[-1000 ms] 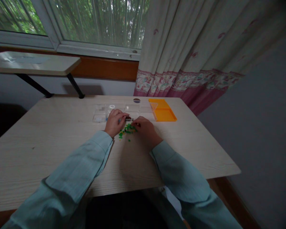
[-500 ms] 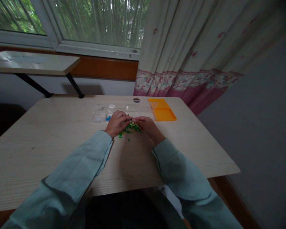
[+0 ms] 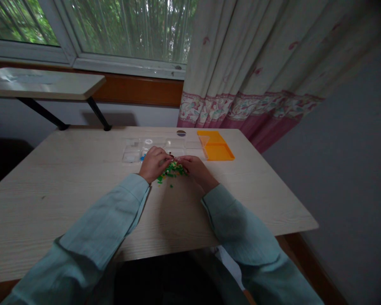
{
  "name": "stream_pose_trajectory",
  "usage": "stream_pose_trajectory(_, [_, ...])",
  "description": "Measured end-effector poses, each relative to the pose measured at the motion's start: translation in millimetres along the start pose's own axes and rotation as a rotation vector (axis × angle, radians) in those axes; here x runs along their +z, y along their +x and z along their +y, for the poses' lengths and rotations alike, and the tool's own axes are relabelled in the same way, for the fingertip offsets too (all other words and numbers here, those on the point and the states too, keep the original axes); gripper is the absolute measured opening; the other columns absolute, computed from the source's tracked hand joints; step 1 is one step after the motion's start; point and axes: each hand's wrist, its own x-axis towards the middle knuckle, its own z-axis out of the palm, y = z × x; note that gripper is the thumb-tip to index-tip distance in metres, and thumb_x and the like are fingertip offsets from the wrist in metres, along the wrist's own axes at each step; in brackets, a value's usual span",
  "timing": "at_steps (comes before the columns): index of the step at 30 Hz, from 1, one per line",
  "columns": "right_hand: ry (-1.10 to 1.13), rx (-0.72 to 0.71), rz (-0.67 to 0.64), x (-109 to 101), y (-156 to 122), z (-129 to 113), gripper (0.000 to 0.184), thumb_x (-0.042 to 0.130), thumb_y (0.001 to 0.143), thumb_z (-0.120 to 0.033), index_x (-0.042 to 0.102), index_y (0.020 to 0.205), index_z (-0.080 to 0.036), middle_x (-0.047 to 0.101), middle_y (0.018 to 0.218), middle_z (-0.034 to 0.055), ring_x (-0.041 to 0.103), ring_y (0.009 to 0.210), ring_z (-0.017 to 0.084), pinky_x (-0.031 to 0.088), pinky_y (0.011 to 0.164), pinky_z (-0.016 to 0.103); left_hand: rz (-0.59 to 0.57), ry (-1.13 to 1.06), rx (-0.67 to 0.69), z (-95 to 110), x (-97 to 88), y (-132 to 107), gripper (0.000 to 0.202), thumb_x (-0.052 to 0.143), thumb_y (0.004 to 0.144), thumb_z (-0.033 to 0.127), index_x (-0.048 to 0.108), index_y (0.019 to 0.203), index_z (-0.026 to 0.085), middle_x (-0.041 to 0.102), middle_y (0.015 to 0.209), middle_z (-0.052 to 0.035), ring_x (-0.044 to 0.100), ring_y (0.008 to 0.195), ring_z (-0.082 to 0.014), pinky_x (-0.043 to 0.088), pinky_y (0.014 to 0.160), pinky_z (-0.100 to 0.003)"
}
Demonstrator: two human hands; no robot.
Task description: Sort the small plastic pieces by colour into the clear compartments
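Note:
My left hand (image 3: 154,163) and my right hand (image 3: 198,170) meet fingertip to fingertip above a heap of small green and yellow pieces (image 3: 172,170) on the table. Both hands are closed in a pinch. Something small sits between the fingertips, too tiny to make out. Just behind the hands lies a clear compartment box (image 3: 133,148), which my left hand partly covers. Small blue pieces (image 3: 142,157) show in one compartment, beside my left hand's knuckles. A few dark reddish bits lie just beyond the fingertips.
An orange tray (image 3: 218,150) lies at the back right, against the clear box. A round dark disc (image 3: 181,133) is set near the table's (image 3: 82,190) rear edge. At the back left rises a small shelf (image 3: 44,84) on black legs. A curtain (image 3: 228,84) hangs behind.
The fingertips have shifted slightly against each other, still pinched together. The heap and the boxes have stayed put; the whole view has moved a little.

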Motion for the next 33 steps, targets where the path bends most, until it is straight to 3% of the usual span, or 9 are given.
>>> stream_pose_trajectory(5, [-0.014, -0.011, 0.023, 0.8, 0.8, 1.8, 0.042, 0.061, 0.074, -0.046, 0.074, 0.093, -0.012, 0.051, 0.052, -0.0033, 0.041, 0.052, 0.009, 0.031, 0.05, 0.022, 0.021, 0.034, -0.024, 0.3, -0.9, 0.5, 0.018, 0.06, 0.088, 0.038, 0.07, 0.087, 0.023, 0.063, 0.083, -0.0038, 0.053, 0.087, -0.0198, 0.042, 0.081, -0.036])
stream_pose_trajectory(12, [-0.076, -0.014, 0.075, 1.0, 0.9, 0.7, 0.042, 0.059, 0.075, -0.045, 0.075, 0.094, -0.011, 0.058, 0.058, -0.0003, 0.046, 0.057, 0.011, 0.033, 0.054, 0.023, 0.113, 0.133, -0.197, -5.0, -2.5, -0.4, 0.022, 0.058, 0.089, 0.038, 0.072, 0.086, 0.022, 0.063, 0.08, -0.005, 0.051, 0.086, -0.0224, 0.039, 0.079, -0.039])
stream_pose_trajectory(20, [-0.013, 0.008, 0.054, 4.0, -1.8, -3.7, 0.041, 0.061, 0.073, -0.046, 0.073, 0.09, -0.011, 0.05, 0.052, -0.0042, 0.038, 0.05, 0.009, 0.027, 0.05, 0.022, 0.041, 0.182, -0.215, -5.6, -0.9, -0.8, 0.026, 0.053, 0.091, 0.037, 0.075, 0.093, 0.023, 0.064, 0.081, -0.0058, 0.051, 0.086, -0.0225, 0.04, 0.078, -0.038])
stream_pose_trajectory(25, [-0.024, 0.001, 0.05, 3.2, -0.9, -2.4, 0.039, 0.062, 0.074, -0.045, 0.074, 0.089, -0.011, 0.055, 0.056, -0.0028, 0.04, 0.051, 0.008, 0.03, 0.051, 0.023, 0.027, 0.194, -0.224, -4.9, -1.5, -0.7, 0.028, 0.051, 0.092, 0.037, 0.074, 0.095, 0.022, 0.063, 0.083, -0.0063, 0.051, 0.087, -0.0224, 0.04, 0.079, -0.038])
stream_pose_trajectory(29, [-0.109, -0.075, 0.051, 4.3, -0.2, -0.2, 0.032, 0.062, 0.077, -0.042, 0.074, 0.087, -0.013, 0.064, 0.068, 0.0011, 0.05, 0.059, 0.011, 0.036, 0.057, 0.023, 0.036, 0.186, -0.22, -5.0, -1.2, -0.9, 0.027, 0.05, 0.093, 0.035, 0.074, 0.095, 0.022, 0.062, 0.084, -0.0064, 0.051, 0.087, -0.0224, 0.04, 0.08, -0.039])
stream_pose_trajectory(33, [-0.388, -0.254, 0.038, 11.2, -4.5, -2.6, 0.015, 0.064, 0.08, -0.027, 0.073, 0.084, -0.016, 0.068, 0.082, 0.0038, 0.057, 0.074, 0.013, 0.041, 0.07, 0.025, 0.036, 0.17, -0.214, -4.0, -2.1, -0.3, 0.026, 0.051, 0.093, 0.034, 0.073, 0.095, 0.022, 0.062, 0.085, -0.006, 0.051, 0.089, -0.0225, 0.039, 0.081, -0.038])
